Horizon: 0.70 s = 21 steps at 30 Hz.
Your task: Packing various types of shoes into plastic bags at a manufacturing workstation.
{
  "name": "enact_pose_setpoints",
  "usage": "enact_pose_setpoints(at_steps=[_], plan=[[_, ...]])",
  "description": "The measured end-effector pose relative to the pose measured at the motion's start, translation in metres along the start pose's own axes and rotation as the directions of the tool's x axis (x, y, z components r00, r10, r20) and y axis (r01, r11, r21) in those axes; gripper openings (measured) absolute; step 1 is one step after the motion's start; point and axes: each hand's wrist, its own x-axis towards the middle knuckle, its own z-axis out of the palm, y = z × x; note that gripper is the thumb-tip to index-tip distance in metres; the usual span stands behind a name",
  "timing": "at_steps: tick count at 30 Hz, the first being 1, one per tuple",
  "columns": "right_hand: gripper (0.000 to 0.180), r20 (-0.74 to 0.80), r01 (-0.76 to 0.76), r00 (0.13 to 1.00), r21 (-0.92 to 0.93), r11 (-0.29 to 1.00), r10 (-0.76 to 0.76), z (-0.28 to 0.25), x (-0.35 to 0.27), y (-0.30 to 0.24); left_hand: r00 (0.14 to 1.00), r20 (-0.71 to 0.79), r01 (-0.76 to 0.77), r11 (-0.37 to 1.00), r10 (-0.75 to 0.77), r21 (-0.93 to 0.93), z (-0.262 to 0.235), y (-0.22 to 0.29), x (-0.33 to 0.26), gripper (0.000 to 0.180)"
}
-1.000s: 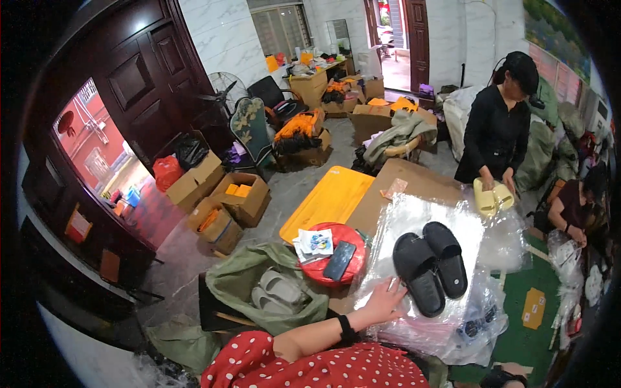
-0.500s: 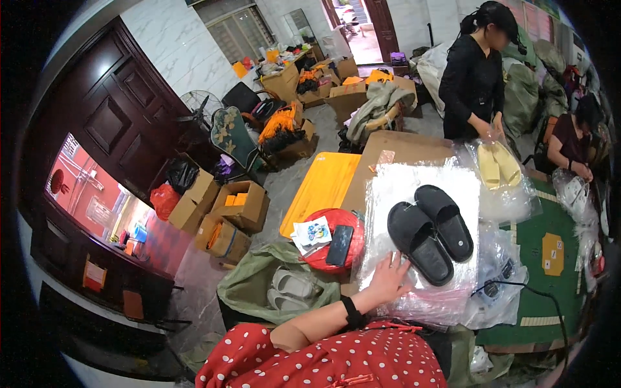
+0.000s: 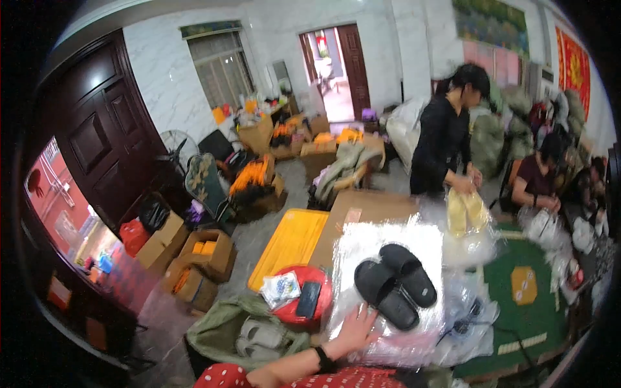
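Note:
My left hand [image 3: 352, 336] lies open on a stack of clear plastic bags [image 3: 343, 271], fingers spread, just beside a pair of black slide sandals [image 3: 394, 284]. It does not hold the sandals. They rest on top of the bags, side by side and slanted, one slightly overlapping the other. My right hand is out of view. Left of the bags, a round red stool [image 3: 323, 294] carries a black phone [image 3: 308, 299] and small printed packets [image 3: 281, 289]. Close to my forearm, an open green sack [image 3: 213, 330] holds light grey slides [image 3: 260, 337].
Across the table a person in black [image 3: 443, 139] handles yellow slides [image 3: 467, 215] in a clear bag. Another person [image 3: 537, 181] sits at the right. Beyond the stool are a yellow board [image 3: 288, 246] and cardboard boxes [image 3: 217, 249]. A dark cable [image 3: 517, 339] crosses the green tabletop [image 3: 498, 278].
The view has tilted up and turned right, so the scene sits lower and further left. My left hand stays on the bags beside the black slides.

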Motion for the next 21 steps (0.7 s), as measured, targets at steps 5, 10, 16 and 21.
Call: enact_pose_setpoints(at_steps=[5,10,16,21], plan=[[0.029,0.053,0.266,0.963,-0.061,0.962,-0.263,-0.023,0.029,0.035,0.998,-0.024,-0.051,0.992,0.054,0.115,0.012,0.000,-0.004,0.074],[0.030,0.072,0.449,0.893,-0.063,0.891,-0.445,-0.030,0.051,0.051,0.999,0.021,0.040,0.993,-0.038,-0.111,0.016,0.007,-0.003,0.079],[0.032,0.080,0.593,0.804,-0.048,0.804,-0.589,-0.037,0.066,0.065,0.999,0.030,0.041,0.995,-0.039,-0.087,0.016,0.001,0.004,0.080],[0.033,0.047,0.659,0.751,-0.016,0.752,-0.658,-0.032,0.073,0.066,0.997,0.028,0.073,0.995,-0.071,-0.069,0.030,-0.004,0.005,0.081]])
